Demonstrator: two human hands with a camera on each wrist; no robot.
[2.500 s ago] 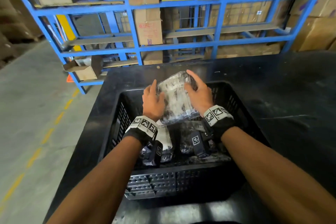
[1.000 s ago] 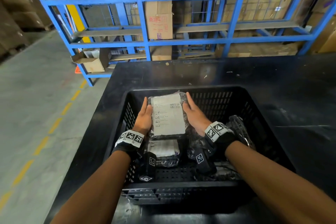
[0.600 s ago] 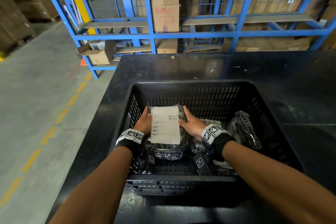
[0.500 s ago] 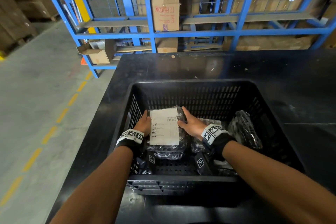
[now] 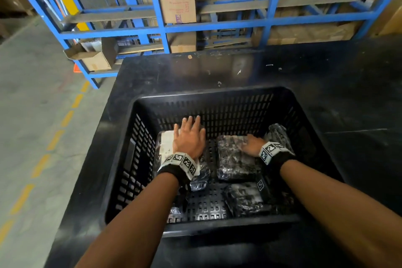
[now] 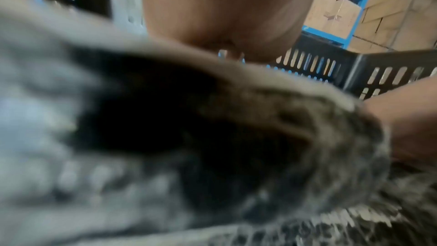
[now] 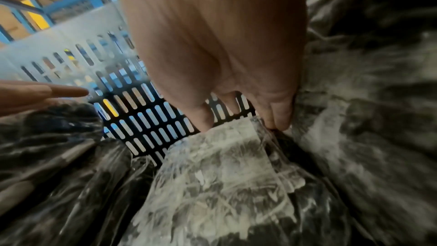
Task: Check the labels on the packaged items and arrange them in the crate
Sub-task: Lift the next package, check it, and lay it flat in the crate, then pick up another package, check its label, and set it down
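Observation:
A black slotted crate (image 5: pixel 206 93) stands on a black table (image 5: pixel 326 67). Several plastic-wrapped dark packages lie in it. The package at the left (image 5: pixel 166 143) carries a white label, and my left hand (image 5: pixel 189 137) lies flat on it with straight fingers. In the left wrist view this package (image 6: pixel 141 119) is a blur under the palm (image 6: pixel 224 6). My right hand (image 5: pixel 252 144) rests on the middle package (image 5: pixel 235 159). In the right wrist view its fingertips (image 7: pixel 279 122) touch the far edge of that package (image 7: pixel 224 175). Another package (image 5: pixel 279 135) leans against the right wall.
One more wrapped package (image 5: pixel 245 200) lies at the crate's near side, with bare slotted floor (image 5: pixel 206 206) beside it. Blue racking (image 5: pixel 217 26) with cardboard boxes stands behind the table. A concrete aisle (image 5: pixel 43 137) with yellow dashes runs on the left.
Both hands lowered the labelled package into the crate's left side. The right hand has let go of it and moved right onto the middle package. The left hand now lies flat on top.

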